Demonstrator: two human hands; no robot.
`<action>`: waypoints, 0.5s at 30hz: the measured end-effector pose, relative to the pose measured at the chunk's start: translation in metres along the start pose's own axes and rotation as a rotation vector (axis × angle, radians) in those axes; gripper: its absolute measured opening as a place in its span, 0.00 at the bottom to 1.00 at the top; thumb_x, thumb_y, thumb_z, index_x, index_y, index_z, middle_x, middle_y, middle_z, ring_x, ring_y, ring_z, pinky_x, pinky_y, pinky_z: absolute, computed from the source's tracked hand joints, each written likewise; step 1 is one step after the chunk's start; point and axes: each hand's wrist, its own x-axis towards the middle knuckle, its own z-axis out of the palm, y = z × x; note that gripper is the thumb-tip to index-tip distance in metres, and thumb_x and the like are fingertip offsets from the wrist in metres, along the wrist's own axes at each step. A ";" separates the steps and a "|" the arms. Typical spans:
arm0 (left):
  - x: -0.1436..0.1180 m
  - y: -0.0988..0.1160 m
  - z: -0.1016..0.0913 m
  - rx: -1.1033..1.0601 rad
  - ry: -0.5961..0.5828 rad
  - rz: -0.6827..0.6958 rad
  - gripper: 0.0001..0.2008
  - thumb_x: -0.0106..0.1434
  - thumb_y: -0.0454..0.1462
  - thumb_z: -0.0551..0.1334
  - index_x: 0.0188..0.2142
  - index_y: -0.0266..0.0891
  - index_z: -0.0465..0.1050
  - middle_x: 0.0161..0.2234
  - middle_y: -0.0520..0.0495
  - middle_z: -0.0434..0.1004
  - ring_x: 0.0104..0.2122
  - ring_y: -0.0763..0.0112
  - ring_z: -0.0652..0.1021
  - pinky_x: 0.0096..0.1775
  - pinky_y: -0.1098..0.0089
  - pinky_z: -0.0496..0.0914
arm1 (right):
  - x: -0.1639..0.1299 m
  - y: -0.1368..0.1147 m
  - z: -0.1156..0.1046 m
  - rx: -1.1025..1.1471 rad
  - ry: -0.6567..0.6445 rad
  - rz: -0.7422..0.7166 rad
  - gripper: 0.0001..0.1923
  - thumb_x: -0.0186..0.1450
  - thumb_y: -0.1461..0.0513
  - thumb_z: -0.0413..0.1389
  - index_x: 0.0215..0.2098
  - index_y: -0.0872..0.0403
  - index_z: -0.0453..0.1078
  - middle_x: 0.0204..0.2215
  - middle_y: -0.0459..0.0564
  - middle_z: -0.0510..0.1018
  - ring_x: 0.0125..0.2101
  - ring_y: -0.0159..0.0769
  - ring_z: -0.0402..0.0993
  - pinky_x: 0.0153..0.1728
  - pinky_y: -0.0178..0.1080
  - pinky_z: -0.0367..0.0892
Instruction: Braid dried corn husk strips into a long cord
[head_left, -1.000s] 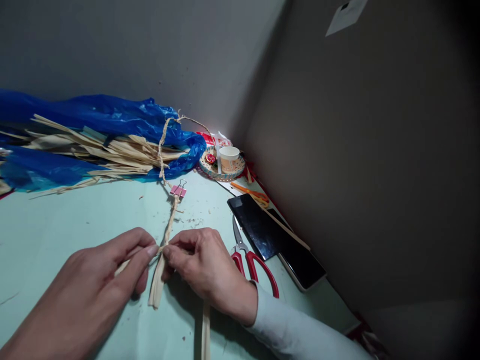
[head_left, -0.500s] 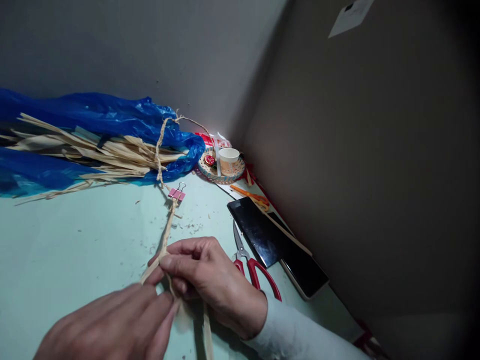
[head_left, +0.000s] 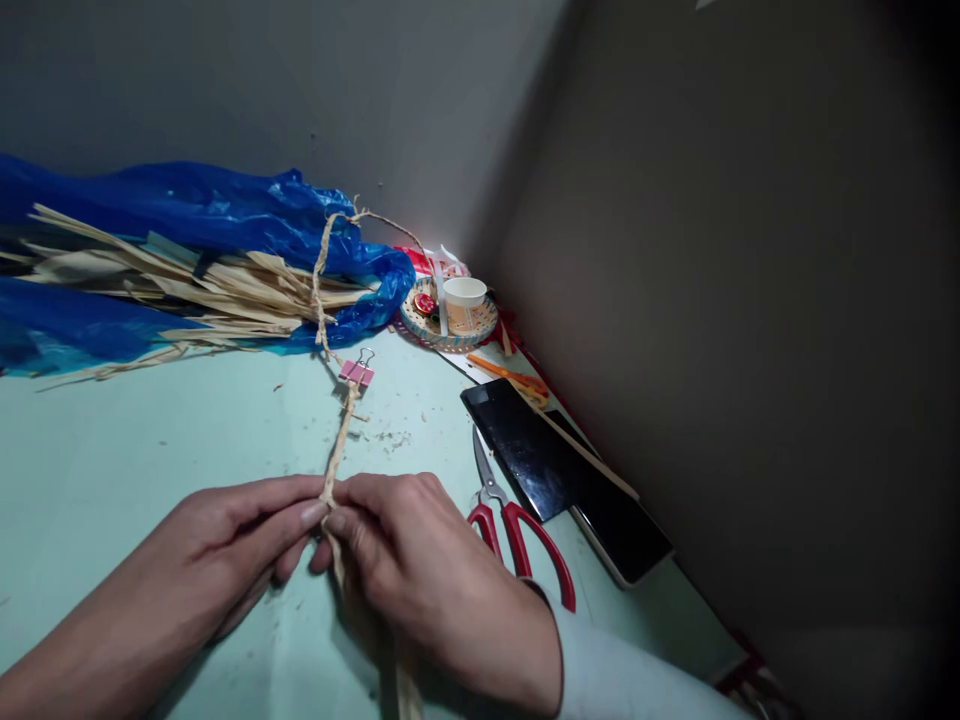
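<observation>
A thin braided straw cord (head_left: 335, 452) runs across the pale green table from a pink binder clip (head_left: 356, 373) down to my hands. My left hand (head_left: 225, 545) and my right hand (head_left: 409, 560) meet at the cord's near end, fingertips pinching the loose flat straw strips (head_left: 405, 690) that trail toward me. Beyond the clip the cord loops up over a bundle of dry straw strips (head_left: 202, 295) lying on a blue plastic bag (head_left: 187, 205).
Red-handled scissors (head_left: 517, 525) lie just right of my right hand. A black phone or tablet (head_left: 555, 470) lies beside them along the wall. A small woven tray (head_left: 480, 335) holding a paper cup (head_left: 464, 298) stands in the corner. Walls close off the back and right.
My left hand dropped toward me, then came back up to the cord. Both hands now pinch it slightly nearer to me than a second ago.
</observation>
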 end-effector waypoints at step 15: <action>-0.015 0.001 0.009 0.387 0.196 0.160 0.15 0.57 0.50 0.60 0.28 0.52 0.85 0.30 0.54 0.86 0.36 0.58 0.83 0.38 0.66 0.72 | -0.014 -0.007 0.023 -0.646 0.137 0.035 0.16 0.72 0.58 0.45 0.33 0.54 0.71 0.22 0.53 0.73 0.23 0.41 0.69 0.21 0.37 0.55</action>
